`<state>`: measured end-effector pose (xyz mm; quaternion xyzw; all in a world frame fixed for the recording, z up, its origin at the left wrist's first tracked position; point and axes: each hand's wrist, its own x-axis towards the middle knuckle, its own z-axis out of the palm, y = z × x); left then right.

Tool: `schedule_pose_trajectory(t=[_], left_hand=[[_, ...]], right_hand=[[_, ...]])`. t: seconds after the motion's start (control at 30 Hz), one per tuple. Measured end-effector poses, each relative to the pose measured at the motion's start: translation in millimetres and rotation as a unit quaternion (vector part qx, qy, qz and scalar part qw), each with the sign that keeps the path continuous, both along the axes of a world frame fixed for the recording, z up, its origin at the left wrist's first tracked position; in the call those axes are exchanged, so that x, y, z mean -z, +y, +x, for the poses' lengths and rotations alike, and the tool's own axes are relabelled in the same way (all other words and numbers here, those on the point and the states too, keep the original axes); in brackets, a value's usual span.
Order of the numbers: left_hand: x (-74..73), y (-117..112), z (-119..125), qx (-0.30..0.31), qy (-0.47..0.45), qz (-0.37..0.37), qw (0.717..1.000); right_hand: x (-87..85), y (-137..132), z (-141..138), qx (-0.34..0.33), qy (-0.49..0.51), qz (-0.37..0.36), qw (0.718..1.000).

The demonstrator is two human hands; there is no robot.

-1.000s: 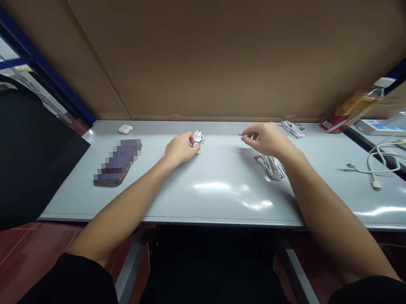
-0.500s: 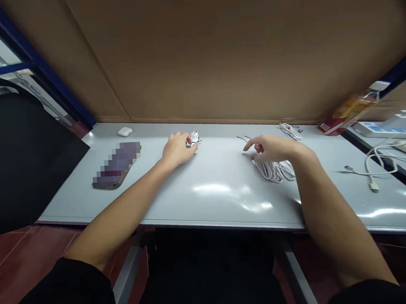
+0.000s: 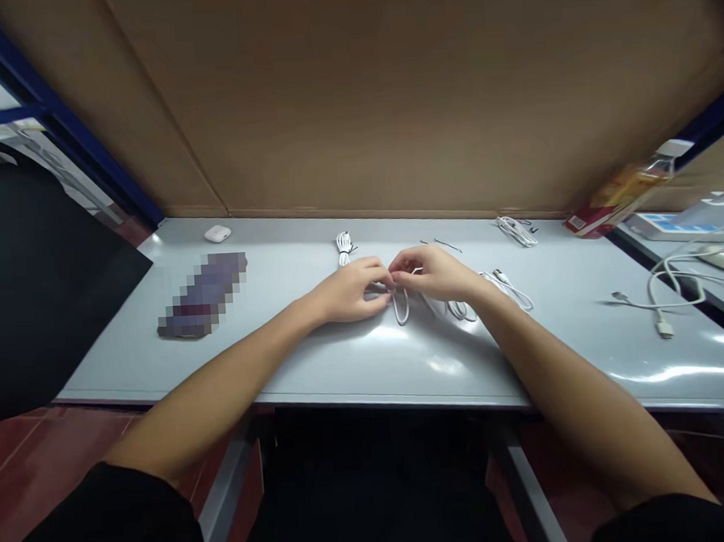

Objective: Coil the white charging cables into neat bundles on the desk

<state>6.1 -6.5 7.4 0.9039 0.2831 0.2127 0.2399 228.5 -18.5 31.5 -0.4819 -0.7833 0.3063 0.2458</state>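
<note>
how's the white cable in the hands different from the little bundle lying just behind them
The cable is loose, looped and trailing right; the bundle is wound tight. The left hand and right hand pinch the cable; the bundle lies untouched. Both are white.

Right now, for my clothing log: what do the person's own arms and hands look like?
The left hand and right hand are bare: no gloves, rings or watch visible. Forearms are uncovered; black sleeves start near the elbows.
</note>
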Motion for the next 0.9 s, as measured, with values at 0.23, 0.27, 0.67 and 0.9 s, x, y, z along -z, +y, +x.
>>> schedule_pose_trajectory(t=[0.23, 0.27, 0.67, 0.9], left_hand=[[3.1, 0, -2, 0.005, 0.021, -0.015, 1.000], [3.1, 0, -2, -0.001, 0.022, -0.016, 1.000], [6.5, 9, -4, 0.024, 0.019, -0.013, 0.999], [8.3, 12, -5, -0.011, 0.027, -0.032, 0.999]], right_hand=[[-32.8, 4, 58, 0.132, -0.087, 0.064, 0.985], [-33.0, 6, 68, 0.122, -0.136, 0.029, 0.983], [-12.7, 7, 45, 0.033, -0.219, -0.098, 0.970], [-9.8, -3, 15, 0.018, -0.180, -0.065, 0.981]])
